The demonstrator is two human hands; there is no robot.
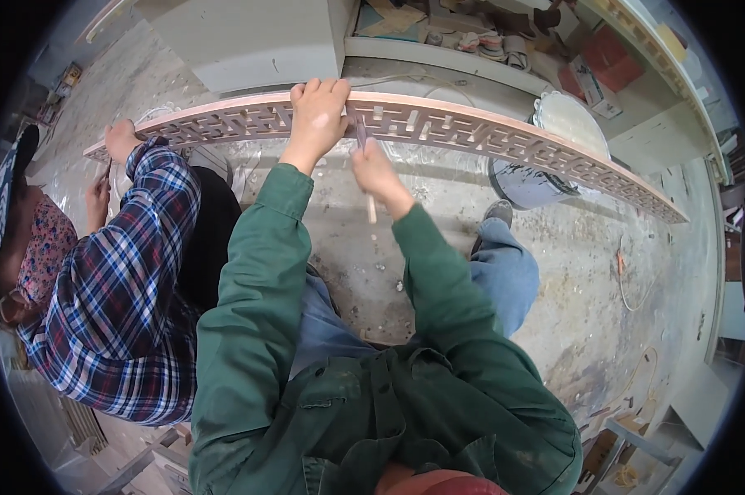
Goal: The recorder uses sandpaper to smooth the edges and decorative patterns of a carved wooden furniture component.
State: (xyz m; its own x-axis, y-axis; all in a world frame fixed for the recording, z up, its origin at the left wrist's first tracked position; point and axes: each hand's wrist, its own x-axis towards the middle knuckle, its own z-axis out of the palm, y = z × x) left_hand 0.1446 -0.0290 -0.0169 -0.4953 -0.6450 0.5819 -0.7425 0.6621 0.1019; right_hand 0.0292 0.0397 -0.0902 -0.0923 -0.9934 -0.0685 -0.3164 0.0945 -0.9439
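A long wooden lattice panel [471, 134] with cut-out fretwork stretches across the view in front of me. My left hand [317, 114] is closed over its upper edge, left of the middle, fingers on the far side. Just to the right and lower, my right hand [376, 172] is closed round a slim tool [371, 210] with a pale wooden handle. Its flat, dark end points up at the lattice openings beside my left hand; whether it is a chisel or a brush I cannot tell.
At left, a person in a plaid shirt [125, 272] rests one hand [122, 142] on the panel's left end and holds a thin tool in the other. A stained white bucket [521, 186] stands under the panel's right part. A cluttered cabinet shelf [438, 51] lies beyond; an orange-ended cord [622, 264] is on the floor.
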